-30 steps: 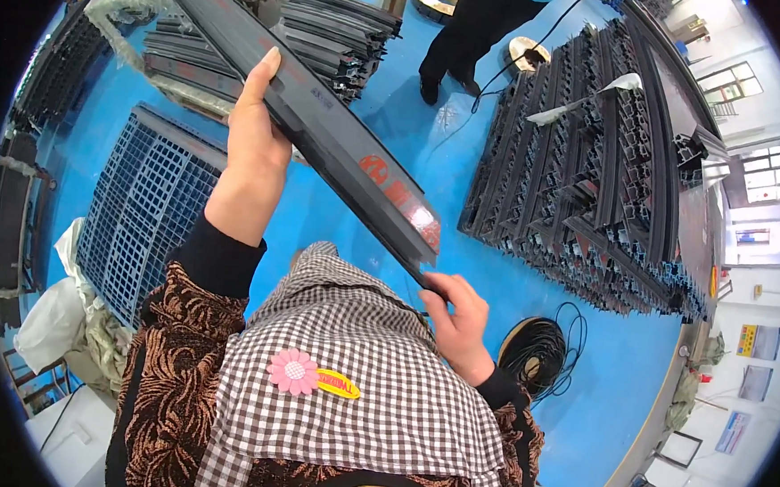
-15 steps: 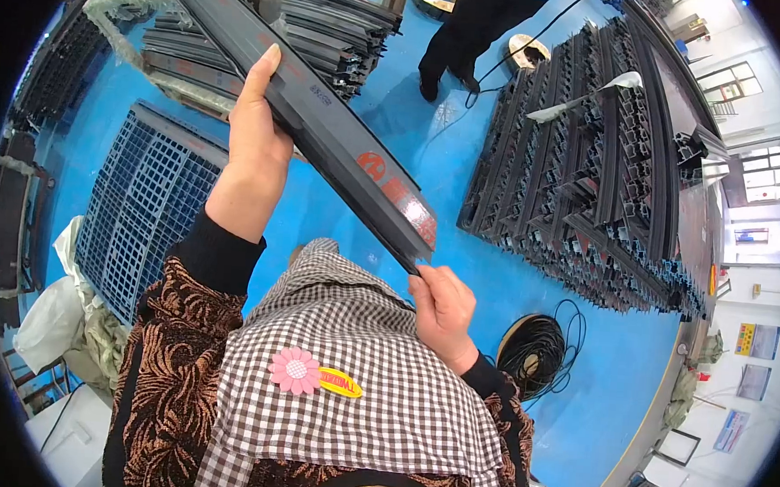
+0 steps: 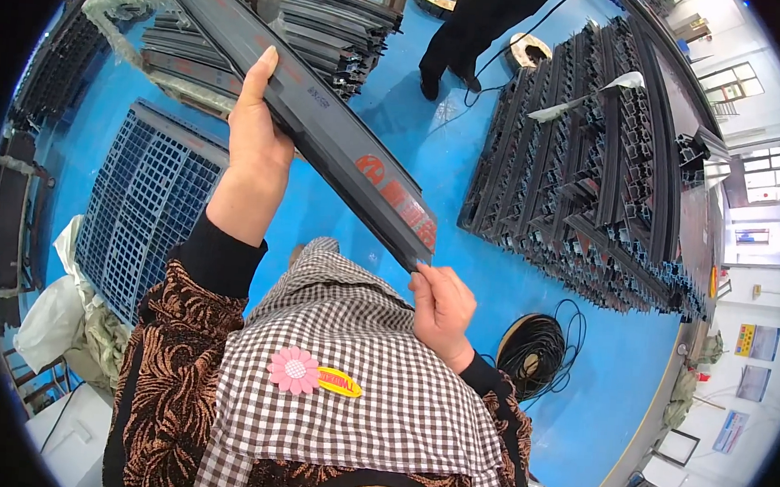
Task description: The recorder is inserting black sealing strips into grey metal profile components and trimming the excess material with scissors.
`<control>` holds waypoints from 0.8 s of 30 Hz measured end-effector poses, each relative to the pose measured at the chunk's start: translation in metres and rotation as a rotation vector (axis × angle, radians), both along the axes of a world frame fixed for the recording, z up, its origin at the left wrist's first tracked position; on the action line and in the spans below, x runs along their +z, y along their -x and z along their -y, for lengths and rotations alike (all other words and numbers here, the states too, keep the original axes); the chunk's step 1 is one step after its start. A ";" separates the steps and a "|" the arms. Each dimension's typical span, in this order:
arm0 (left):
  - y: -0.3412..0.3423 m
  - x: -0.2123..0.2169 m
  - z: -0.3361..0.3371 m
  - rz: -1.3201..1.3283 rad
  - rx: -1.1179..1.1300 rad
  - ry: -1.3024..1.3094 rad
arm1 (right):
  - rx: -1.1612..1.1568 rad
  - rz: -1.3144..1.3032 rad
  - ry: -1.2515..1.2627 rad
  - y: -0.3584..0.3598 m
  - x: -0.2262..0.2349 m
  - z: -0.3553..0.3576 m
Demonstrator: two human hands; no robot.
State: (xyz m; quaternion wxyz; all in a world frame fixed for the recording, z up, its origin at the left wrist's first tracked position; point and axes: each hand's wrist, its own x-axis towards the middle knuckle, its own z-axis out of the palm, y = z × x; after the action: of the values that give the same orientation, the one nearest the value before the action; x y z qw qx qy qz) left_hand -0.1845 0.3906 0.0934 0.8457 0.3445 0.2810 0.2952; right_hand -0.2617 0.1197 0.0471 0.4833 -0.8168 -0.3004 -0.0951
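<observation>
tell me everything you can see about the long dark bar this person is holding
The long dark bar looks like a metal profile, dark grey, with lengthwise ridges and red printed marks near its lower end. It slants from the upper left of the view down to the person's chest, off the floor. The left hand grips it partway along, thumb up along its side; the right hand pinches its cut lower end. Its far end runs out of the picture. Similar profiles lie stacked on the blue floor.

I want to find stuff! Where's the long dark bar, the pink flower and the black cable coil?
bar [image 3: 326,128], head view, middle of its flat face
flower [image 3: 293,370], head view, its centre on the checked apron
cable coil [image 3: 535,355], head view, the wound loops
</observation>
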 end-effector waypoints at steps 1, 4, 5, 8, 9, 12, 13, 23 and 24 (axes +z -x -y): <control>-0.001 0.000 0.000 -0.002 -0.002 0.003 | -0.019 -0.040 -0.011 0.000 0.001 -0.001; -0.002 0.000 -0.002 -0.004 -0.003 0.009 | -0.056 -0.119 -0.034 0.000 0.002 0.000; -0.002 0.002 -0.002 -0.009 0.001 0.005 | -0.034 -0.254 -0.062 -0.001 0.002 0.007; -0.003 0.004 0.003 -0.022 0.011 0.001 | 0.029 -0.660 -0.134 -0.005 0.001 0.028; -0.003 0.006 0.004 -0.023 0.010 0.001 | 0.028 -0.661 -0.135 -0.005 0.001 0.027; -0.003 0.010 0.008 -0.030 0.011 0.002 | 0.070 -0.463 -0.139 -0.010 0.000 0.020; -0.003 0.010 0.009 -0.032 0.011 0.002 | 0.084 -0.397 -0.141 -0.012 0.000 0.018; -0.003 0.001 0.005 -0.001 0.030 0.004 | 0.036 -0.931 -0.245 -0.023 0.015 0.002; -0.003 0.002 0.006 0.002 0.030 0.006 | 0.035 -0.928 -0.244 -0.024 0.017 0.000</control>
State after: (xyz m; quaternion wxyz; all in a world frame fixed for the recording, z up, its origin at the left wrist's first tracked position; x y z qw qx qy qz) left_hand -0.1813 0.3848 0.0953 0.8425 0.3376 0.2862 0.3072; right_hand -0.2372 0.1200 0.0638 0.6601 -0.7052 -0.0536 0.2531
